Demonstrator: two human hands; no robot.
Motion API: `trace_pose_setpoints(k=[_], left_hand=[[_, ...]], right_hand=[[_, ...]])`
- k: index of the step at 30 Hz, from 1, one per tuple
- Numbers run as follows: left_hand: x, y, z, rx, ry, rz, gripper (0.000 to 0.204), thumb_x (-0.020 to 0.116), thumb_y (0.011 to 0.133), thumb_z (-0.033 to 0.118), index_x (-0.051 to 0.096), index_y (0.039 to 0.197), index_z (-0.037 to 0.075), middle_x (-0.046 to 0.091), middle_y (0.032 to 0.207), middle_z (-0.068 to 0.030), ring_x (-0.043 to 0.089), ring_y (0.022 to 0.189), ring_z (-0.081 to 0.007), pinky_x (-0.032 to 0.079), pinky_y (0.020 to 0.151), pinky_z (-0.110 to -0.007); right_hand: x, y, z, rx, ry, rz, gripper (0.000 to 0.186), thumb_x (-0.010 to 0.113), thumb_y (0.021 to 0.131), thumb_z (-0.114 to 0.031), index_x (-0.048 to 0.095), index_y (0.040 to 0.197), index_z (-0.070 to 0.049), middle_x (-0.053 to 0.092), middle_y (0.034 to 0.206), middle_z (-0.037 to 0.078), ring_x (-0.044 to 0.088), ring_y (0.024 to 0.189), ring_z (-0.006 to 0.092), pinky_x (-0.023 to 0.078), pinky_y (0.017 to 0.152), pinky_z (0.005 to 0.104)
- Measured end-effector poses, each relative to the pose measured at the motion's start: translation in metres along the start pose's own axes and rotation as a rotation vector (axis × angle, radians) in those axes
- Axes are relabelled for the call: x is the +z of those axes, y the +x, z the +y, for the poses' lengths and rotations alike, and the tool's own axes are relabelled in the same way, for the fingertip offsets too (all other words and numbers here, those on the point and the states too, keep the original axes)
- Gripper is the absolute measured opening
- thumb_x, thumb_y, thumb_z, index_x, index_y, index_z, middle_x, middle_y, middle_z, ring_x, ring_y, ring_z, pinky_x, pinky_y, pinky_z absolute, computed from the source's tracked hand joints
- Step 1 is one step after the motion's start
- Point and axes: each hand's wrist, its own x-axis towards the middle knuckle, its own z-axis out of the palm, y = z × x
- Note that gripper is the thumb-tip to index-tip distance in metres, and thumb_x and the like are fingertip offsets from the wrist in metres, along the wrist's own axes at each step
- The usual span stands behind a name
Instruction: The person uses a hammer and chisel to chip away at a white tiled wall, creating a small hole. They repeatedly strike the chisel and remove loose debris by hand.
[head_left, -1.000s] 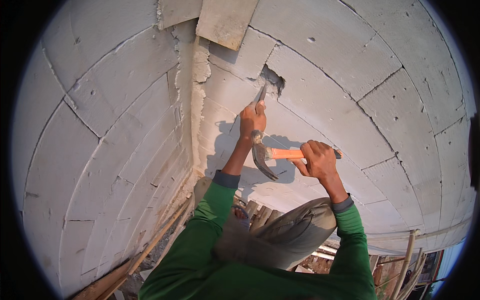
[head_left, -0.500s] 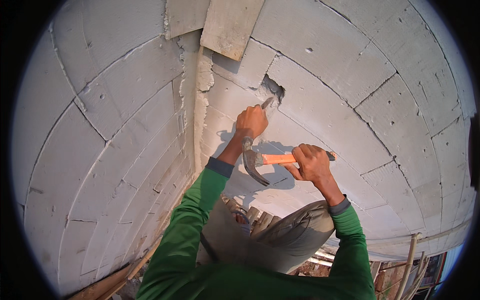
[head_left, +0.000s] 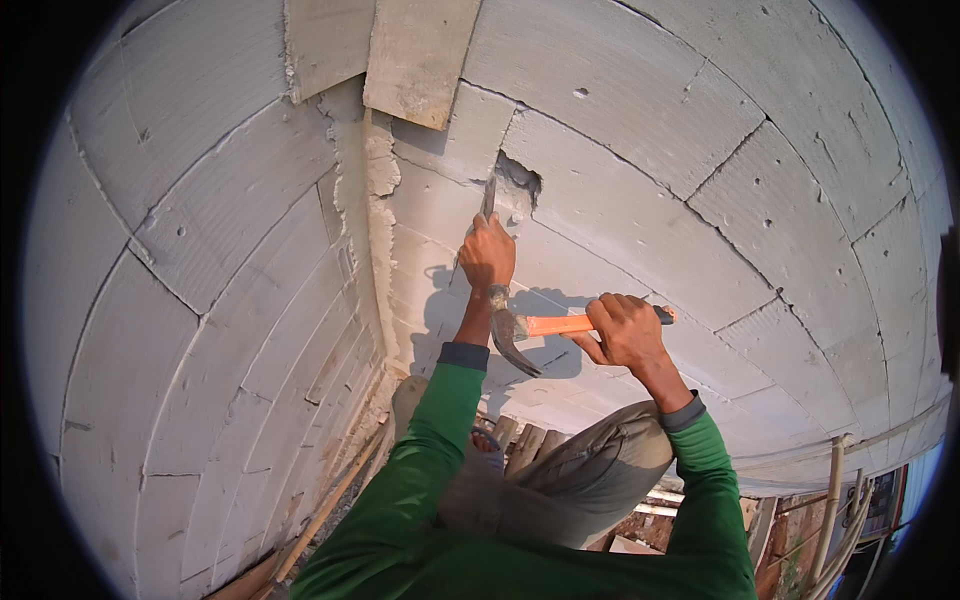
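Note:
My left hand [head_left: 487,252] is closed around a metal chisel [head_left: 488,197], which points up the grey block wall [head_left: 640,190]. The chisel's tip rests at or close to the left edge of a rough hole [head_left: 521,180] chipped into a block. My right hand [head_left: 627,329] grips the orange handle of a claw hammer [head_left: 556,325] by its black end. The hammer head lies just below my left hand, over the wrist in this view, with its claw curving downward. Whether the head touches my wrist I cannot tell.
A second block wall [head_left: 230,330] meets this one in a corner at the left, with rough mortar along the joint. Boards [head_left: 420,60] lean at the top. Below are wooden poles [head_left: 523,449] by my foot, and bamboo poles [head_left: 828,510] stand at lower right.
The chisel has shifted from the hole's lower side to its left edge and now stands more upright. My left hand has turned with it. The hammer stays at about the same height.

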Motion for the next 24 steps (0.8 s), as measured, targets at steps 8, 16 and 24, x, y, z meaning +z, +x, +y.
trace_pose_setpoints(k=[8, 16, 24], left_hand=[[-0.012, 0.005, 0.012, 0.113, -0.094, -0.132, 0.034, 0.057, 0.102, 0.03, 0.068, 0.107, -0.001, 0.072, 0.086, -0.0283, 0.072, 0.086, -0.0472, 0.056, 0.078, -0.054], [-0.041, 0.066, 0.018, -0.422, -1.179, -0.921, 0.036, 0.061, 0.104, 0.03, 0.065, 0.106, -0.005, 0.062, 0.075, -0.0071, 0.071, 0.072, -0.0252, 0.059, 0.064, -0.035], [-0.063, 0.088, 0.018, -0.467, -1.044, -1.027, 0.029, 0.066, 0.1, 0.029, 0.066, 0.104, 0.0, 0.073, 0.093, -0.0155, 0.076, 0.096, -0.033, 0.065, 0.077, -0.039]], right_hand=[[0.014, 0.003, 0.013, 0.083, 0.058, 0.031, 0.05, 0.07, 0.093, -0.052, 0.054, 0.079, -0.007, 0.051, 0.063, 0.007, 0.055, 0.048, 0.024, 0.045, 0.044, 0.0371], [0.023, 0.004, 0.011, 0.105, 0.091, 0.023, 0.044, 0.074, 0.091, -0.045, 0.054, 0.079, -0.007, 0.05, 0.065, 0.008, 0.054, 0.051, 0.0275, 0.045, 0.048, 0.039], [0.021, 0.042, -0.006, -0.06, 0.199, 0.201, 0.047, 0.07, 0.094, -0.049, 0.053, 0.079, -0.007, 0.053, 0.064, 0.008, 0.056, 0.05, 0.0273, 0.045, 0.045, 0.0388]])
